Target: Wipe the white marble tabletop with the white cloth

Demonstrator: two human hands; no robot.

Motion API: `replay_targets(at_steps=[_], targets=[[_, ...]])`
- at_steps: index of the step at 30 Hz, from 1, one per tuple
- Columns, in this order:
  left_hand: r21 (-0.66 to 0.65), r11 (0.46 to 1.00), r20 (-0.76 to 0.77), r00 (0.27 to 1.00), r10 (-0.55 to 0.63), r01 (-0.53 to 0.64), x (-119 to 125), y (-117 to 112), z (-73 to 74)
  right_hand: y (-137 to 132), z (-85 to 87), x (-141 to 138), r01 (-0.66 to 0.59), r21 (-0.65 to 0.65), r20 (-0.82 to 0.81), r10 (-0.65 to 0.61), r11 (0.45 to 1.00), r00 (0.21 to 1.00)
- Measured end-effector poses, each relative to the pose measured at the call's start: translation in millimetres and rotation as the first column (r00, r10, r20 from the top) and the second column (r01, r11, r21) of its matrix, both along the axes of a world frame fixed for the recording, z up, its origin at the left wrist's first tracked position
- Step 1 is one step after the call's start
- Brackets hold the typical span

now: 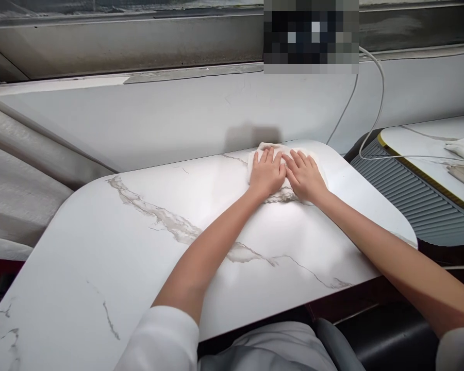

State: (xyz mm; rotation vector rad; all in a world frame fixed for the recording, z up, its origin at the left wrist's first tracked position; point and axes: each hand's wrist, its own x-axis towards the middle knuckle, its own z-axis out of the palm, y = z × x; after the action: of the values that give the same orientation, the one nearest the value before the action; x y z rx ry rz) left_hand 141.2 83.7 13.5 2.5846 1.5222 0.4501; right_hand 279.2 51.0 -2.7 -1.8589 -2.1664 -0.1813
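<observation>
A white cloth [282, 196] lies bunched on the white marble-patterned table [224, 216], close to its far edge. My left hand [268, 172] rests flat on the cloth's left part with its fingers stretched forward. Beside it, my right hand [303, 175] lies flat on the right part, fingers spread and pointing forward and left. The two hands touch or nearly touch at the thumbs. Much of the cloth is hidden under both palms, and its crumpled near edge shows between the wrists. Neither hand's fingers are wrapped around it.
A pale wall panel [158, 113] borders the table's far side. A white cable [382, 98] hangs down from a pixelated patch and runs right to a second table [421, 154] with a ribbed side. Pale curtain-like fabric [19, 180] hangs at the left. A black seat [394, 335] is below right.
</observation>
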Motion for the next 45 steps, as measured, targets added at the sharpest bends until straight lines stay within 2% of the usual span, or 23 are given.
replay_targets(at_steps=[3,6,9,12,16,20,27,32,35,42,45], targets=[[0.027,0.999,-0.009,0.999,-0.042,0.042,-11.5,-35.0,-1.0,-39.1,-2.1,-9.2,-0.003,0.014,0.004,0.003,1.0,1.0],[0.056,0.997,-0.011,0.998,-0.057,0.058,-25.7,-81.0,-1.6,-85.1,-2.5,-19.7,-0.044,0.023,-0.006,0.044,0.999,0.999],[0.051,0.994,-0.01,0.995,-0.099,0.1,-41.3,-127.3,-0.8,-131.3,0.3,-32.7,-0.077,0.017,-0.019,0.077,0.997,0.997],[0.053,0.992,-0.013,0.993,-0.114,0.114,-56.7,-162.5,1.0,-167.6,5.3,-46.7,-0.106,0.001,-0.037,0.106,0.994,0.994],[0.071,0.991,-0.03,0.993,-0.116,0.117,-74.3,-188.2,2.4,-191.2,8.4,-62.4,-0.14,0.005,-0.064,0.14,0.99,0.988],[0.074,0.993,-0.053,0.995,-0.086,0.09,-83.6,-195.9,2.7,-193.6,6.0,-71.4,-0.162,0.054,-0.08,0.166,0.985,0.983],[0.031,0.998,-0.066,0.996,-0.06,0.062,-83.2,-188.5,5.8,-183.1,1.3,-71.0,-0.199,0.057,-0.094,0.203,0.978,0.975],[0.005,1.0,-0.036,0.999,-0.002,0.003,-82.6,-163.2,2.8,-153.5,-0.7,-72.2,-0.183,0.019,-0.063,0.184,0.983,0.981],[0.008,0.999,-0.032,0.998,0.048,-0.048,-82.7,-132.0,0.0,-119.0,1.3,-76.1,-0.167,-0.007,-0.031,0.167,0.986,0.985],[0.056,0.989,-0.013,0.991,0.136,-0.135,-86.4,-37.1,-3.1,-18.5,5.0,-88.3,-0.135,-0.038,-0.026,0.134,0.99,0.991],[0.058,0.985,-0.004,0.986,0.164,-0.163,-88.9,-3.0,-3.3,17.4,5.6,-91.7,-0.143,-0.051,-0.022,0.142,0.988,0.99]])
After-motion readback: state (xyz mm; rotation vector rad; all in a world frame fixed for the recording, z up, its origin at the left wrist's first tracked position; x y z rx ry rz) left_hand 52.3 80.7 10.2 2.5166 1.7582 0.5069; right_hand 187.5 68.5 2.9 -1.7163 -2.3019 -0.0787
